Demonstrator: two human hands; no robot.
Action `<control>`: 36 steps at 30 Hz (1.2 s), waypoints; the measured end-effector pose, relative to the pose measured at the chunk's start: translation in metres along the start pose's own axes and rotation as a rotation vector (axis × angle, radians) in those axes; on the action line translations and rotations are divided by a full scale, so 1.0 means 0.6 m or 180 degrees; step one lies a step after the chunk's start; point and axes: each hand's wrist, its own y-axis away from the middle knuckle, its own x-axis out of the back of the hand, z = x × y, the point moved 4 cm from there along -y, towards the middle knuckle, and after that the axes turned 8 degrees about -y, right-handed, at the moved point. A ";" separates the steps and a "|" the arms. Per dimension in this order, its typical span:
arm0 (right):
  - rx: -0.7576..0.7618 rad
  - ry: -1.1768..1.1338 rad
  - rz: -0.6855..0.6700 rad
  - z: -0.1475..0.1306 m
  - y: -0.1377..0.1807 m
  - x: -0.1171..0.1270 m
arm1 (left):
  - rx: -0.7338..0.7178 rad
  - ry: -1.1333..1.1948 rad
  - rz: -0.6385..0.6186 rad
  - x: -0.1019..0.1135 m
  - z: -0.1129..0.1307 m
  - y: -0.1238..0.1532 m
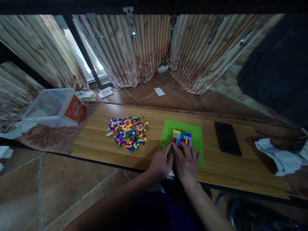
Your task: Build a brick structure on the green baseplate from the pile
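A patch of colored toy bricks point(182, 136) in yellow, green, blue, red and pale lilac sits on a green studded baseplate point(197, 136). My left hand point(161, 163) is at the near left corner of the patch, with thumb and index finger closed together. Whatever lies between those fingertips is too small to make out. Beside it, my right hand point(187, 163) rests over the near side of the patch with its fingers bent and its tips at the bricks. The fingers cover part of the near rows, and what they grip is hidden.
A loose heap of small mixed bricks point(130, 130) lies on the wooden board point(93, 141) to the left. A black phone point(227, 138) and a crumpled white cloth or paper point(276, 157) lie to the right. A clear plastic bin point(54, 109) stands at far left.
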 end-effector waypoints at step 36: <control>0.0052 -0.1171 -0.0523 -0.196 -0.041 -0.107 | -0.0175 -0.0553 0.1769 0.258 -0.099 0.082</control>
